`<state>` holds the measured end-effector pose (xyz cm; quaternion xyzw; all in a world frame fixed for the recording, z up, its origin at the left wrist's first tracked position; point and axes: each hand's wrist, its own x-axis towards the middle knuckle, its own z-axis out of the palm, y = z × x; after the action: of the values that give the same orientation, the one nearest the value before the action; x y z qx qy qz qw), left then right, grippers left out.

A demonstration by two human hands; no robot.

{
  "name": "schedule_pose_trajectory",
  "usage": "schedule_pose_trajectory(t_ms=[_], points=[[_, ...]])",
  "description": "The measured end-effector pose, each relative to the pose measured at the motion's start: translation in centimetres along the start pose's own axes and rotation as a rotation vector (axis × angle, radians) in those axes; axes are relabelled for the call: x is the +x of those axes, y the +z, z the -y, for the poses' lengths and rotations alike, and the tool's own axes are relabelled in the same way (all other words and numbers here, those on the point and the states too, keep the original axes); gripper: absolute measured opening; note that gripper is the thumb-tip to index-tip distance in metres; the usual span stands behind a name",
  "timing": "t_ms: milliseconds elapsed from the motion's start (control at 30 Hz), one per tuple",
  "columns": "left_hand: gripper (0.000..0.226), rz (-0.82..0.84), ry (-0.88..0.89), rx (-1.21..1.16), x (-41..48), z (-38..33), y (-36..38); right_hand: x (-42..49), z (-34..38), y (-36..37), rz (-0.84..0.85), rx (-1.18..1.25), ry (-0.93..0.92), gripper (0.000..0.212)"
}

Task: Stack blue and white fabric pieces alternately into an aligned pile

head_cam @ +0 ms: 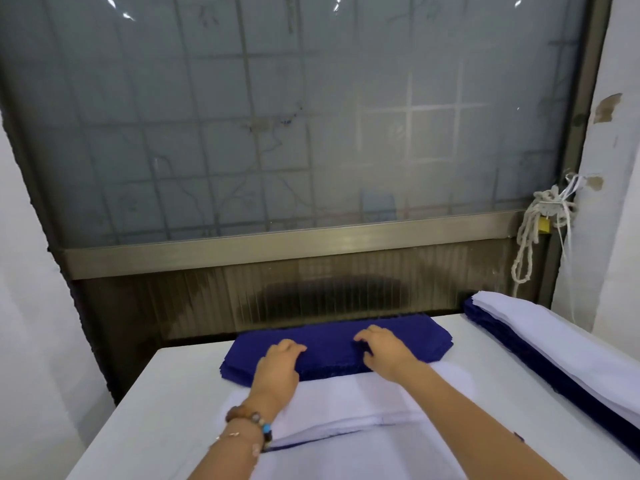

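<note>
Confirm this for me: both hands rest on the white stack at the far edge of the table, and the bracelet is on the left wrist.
One detail is wrong: the stack is blue, not white. The head view shows the left hand and right hand resting on the blue stack at the far edge of the table, with the bracelet on the left wrist.

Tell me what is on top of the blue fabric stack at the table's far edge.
The left hand and right hand rest on the blue stack, fingers bent. Whether they pinch its top piece is hidden beneath them.
</note>
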<state>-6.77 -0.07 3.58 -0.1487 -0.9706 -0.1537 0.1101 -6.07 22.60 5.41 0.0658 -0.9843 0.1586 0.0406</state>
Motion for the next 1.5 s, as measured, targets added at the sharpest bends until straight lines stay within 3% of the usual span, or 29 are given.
schedule_pose_trajectory(t_ms=[100,300,467,600,733,1167,1367,1500], points=[[0.056,0.058,0.024,0.135,2.3,-1.5,1.3,2.7,1.9,1.1,0.051,-0.083,0.015,0.044],[0.020,0.120,-0.064,0.219,5.6,-3.3,1.1,5.7,2.8,1.2,0.067,-0.166,0.090,0.029],[0.028,0.057,-0.036,0.269,6.7,-3.6,1.4,6.8,2.8,2.0,0.027,-0.151,0.089,0.035],[0.028,0.107,-0.106,0.261,7.8,-3.9,1.0,7.3,2.9,2.3,0.028,-0.145,0.065,0.045],[0.026,0.205,-0.189,0.233,9.1,-4.6,0.8,7.8,2.7,2.1,0.067,-0.120,0.085,0.041],[0.032,0.408,-0.193,0.202,11.7,-5.1,-0.2,8.1,3.5,1.4,0.096,-0.176,0.025,0.047],[0.031,0.341,-0.145,0.231,11.1,-4.9,0.9,8.7,3.5,1.3,0.118,-0.195,0.019,0.051],[0.040,0.234,-0.052,0.403,10.7,-3.4,0.7,9.0,3.3,1.1,0.145,-0.208,0.011,0.047]])
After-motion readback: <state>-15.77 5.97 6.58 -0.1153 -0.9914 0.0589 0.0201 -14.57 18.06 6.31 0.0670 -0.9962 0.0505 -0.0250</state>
